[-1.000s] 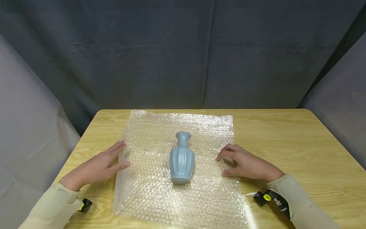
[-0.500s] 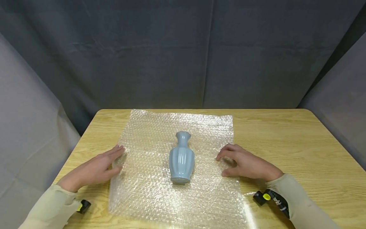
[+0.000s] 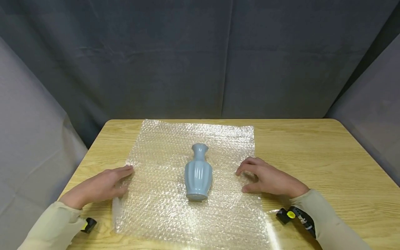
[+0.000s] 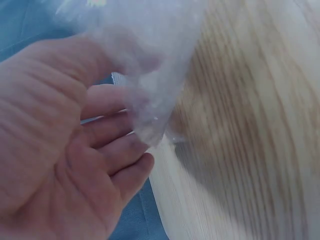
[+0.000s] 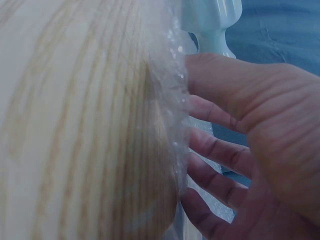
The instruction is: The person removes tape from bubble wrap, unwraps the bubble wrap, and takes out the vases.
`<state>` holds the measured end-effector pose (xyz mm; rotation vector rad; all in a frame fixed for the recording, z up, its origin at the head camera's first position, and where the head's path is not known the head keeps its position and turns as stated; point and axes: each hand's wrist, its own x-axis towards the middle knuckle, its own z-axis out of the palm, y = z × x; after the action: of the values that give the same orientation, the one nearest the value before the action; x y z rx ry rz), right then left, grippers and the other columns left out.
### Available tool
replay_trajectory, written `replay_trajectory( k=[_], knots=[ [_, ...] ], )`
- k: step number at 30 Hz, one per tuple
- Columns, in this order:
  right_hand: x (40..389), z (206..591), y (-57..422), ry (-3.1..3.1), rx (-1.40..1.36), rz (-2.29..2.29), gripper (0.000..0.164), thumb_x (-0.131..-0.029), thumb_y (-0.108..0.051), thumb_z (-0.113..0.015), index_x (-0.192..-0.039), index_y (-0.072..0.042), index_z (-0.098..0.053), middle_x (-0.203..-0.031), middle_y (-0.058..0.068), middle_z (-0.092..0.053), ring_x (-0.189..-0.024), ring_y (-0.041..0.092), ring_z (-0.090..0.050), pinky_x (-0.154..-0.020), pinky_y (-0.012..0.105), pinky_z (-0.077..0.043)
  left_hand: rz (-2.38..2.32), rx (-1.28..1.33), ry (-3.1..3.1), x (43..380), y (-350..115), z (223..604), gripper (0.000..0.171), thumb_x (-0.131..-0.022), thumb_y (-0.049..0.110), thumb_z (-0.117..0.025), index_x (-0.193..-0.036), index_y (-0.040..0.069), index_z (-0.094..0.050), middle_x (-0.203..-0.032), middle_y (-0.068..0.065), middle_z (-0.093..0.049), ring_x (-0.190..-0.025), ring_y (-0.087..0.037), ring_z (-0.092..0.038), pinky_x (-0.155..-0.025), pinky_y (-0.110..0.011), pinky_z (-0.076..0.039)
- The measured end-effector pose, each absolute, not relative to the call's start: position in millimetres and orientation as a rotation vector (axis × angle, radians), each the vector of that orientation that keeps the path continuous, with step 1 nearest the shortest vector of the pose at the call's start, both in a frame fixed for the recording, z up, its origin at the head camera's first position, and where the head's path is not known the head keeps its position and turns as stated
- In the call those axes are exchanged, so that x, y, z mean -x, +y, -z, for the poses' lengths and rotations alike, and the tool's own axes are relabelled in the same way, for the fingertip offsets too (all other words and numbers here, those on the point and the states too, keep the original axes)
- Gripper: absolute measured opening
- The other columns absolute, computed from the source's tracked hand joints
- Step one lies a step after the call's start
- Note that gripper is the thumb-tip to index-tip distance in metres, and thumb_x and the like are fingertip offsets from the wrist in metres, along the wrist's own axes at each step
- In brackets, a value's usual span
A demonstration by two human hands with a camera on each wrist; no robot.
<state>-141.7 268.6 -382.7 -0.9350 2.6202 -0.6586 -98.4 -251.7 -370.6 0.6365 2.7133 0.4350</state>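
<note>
Vase (image 3: 198, 173): pale blue, glossy, looks like glazed ceramic. Lobed body with vertical ribs, narrow neck, flared mouth, flat foot. Lying on its side mid-sheet, mouth toward the bench's far edge, foot toward the near side. Only container here; inside not visible.

Under it: bubble wrap sheet (image 3: 162, 149), clear plastic, roughly square, dense small bubbles, strong glare along the far side and low centre. Far left corner about at the bench's far edge; the sheet sits left of the bench's middle. Left margin slightly raised near the hand.

Left hand (image 3: 98, 187): on the sheet's left margin, fingers pointing inward to the vase, film under the fingertips and thumb. Grip loose, fingers nearly straight, not clamped on anything.

Right hand (image 3: 270, 178): on the sheet's right margin, fingers gently arched, thumb well apart from them. Grip spread, nothing held. Both hands clear of the vase.

Bench (image 3: 312, 149): light wood, streaky grain, rounded far corners. Smooth dark grey curtain (image 3: 162, 62) behind the far edge. Black wrist cameras (image 3: 283, 216) with yellow dots, on pale, close-fitting sleeves (image 3: 331, 222).
</note>
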Motion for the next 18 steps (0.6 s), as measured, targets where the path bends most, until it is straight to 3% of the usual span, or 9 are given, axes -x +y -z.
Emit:
replay_trajectory(
  k=[13, 18],
  knots=[
    [143.6, 388.0, 269.6, 2.625, 0.929, 0.637, 0.040, -0.088, -0.043, -0.082, -0.124, -0.034, -0.067, -0.132, -0.011, -0.058, -0.127, 0.017, -0.050, -0.107, 0.048, -0.049, -0.427, -0.635, 2.655, 97.4, -251.6, 367.5, 0.062, -0.091, 0.009, -0.070, -0.148, -0.004, -0.052, -0.157, -0.028, -0.047, -0.141, -0.050, -0.049, -0.106, -0.058, -0.049],
    [144.2, 388.5, 269.6, 2.625, 0.924, 0.635, 0.040, -0.088, -0.042, -0.082, -0.124, -0.034, -0.067, -0.132, -0.011, -0.058, -0.129, 0.019, -0.050, -0.109, 0.050, -0.048, -0.396, -0.629, 2.634, 97.6, -251.5, 367.1, 0.064, -0.090, 0.012, -0.072, -0.149, -0.004, -0.051, -0.158, -0.028, -0.046, -0.142, -0.050, -0.049, -0.107, -0.058, -0.049]
  ],
)
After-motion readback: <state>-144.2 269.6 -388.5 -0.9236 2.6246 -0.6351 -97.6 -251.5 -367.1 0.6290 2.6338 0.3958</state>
